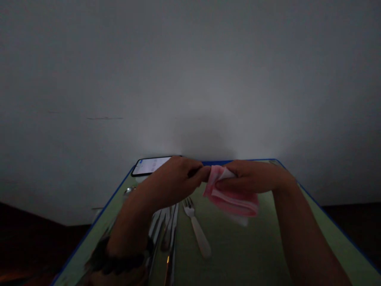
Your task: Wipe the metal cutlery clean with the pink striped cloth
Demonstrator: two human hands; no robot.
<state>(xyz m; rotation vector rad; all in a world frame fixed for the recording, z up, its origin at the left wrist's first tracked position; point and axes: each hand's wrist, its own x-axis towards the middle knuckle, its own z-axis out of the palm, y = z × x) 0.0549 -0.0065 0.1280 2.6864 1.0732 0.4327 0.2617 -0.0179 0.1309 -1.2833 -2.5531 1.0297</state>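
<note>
In front of the far-left phone [151, 164], extends the left hand [178, 179] seemingly against the pink cloth [232, 197]; cannot tell whether closed on anything. Nearer, displays a fork [197, 227] with tines pointing far. Clamps the cloth in the right hand [254, 176], probably to keep it folded, above the table [238, 254], long axis slanting far left to near right.

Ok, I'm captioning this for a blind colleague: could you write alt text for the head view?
A person's right hand grips a pink and white cloth, its edge met by the left hand, above a greenish table. A fork lies nearer the camera, beside more cutlery partly hidden by the left arm; a lit phone lies beyond.
</note>
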